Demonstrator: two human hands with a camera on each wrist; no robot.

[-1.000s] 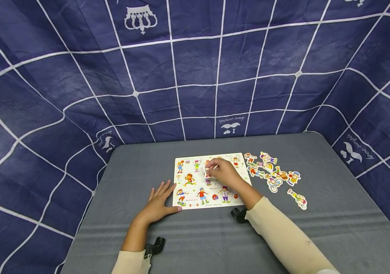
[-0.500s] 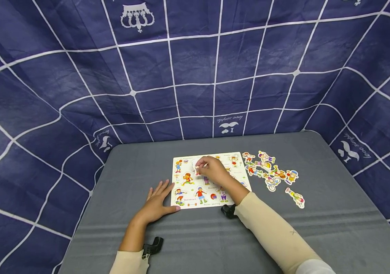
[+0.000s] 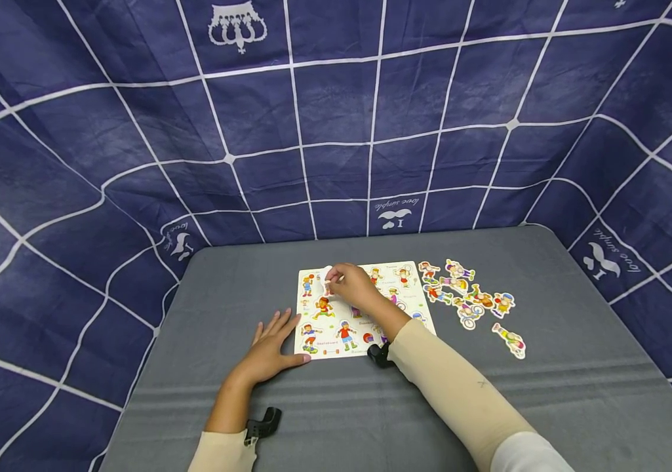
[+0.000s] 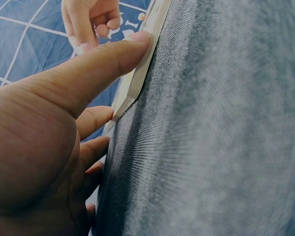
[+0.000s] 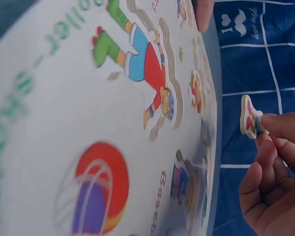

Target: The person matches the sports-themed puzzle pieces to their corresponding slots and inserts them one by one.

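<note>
A white puzzle board printed with sports figures lies on the grey table. My left hand rests flat at its left side, fingers spread; the thumb touches the board's edge in the left wrist view. Above the board's upper left part, my right hand pinches a small figure-shaped puzzle piece between thumb and fingertips. Held clear of the board, this piece shows a pale cut edge and pink and red print; the fingers cover part of it. Recessed figures, such as the roller skater, show on the board.
Several loose puzzle pieces lie in a cluster to the right of the board, with one piece apart, nearer the front. A dark blue curtain with white lines hangs behind the table and at both sides.
My right hand has moved left across the board with the puzzle piece, from its middle toward its upper left. The left hand stays at the board's edge.
</note>
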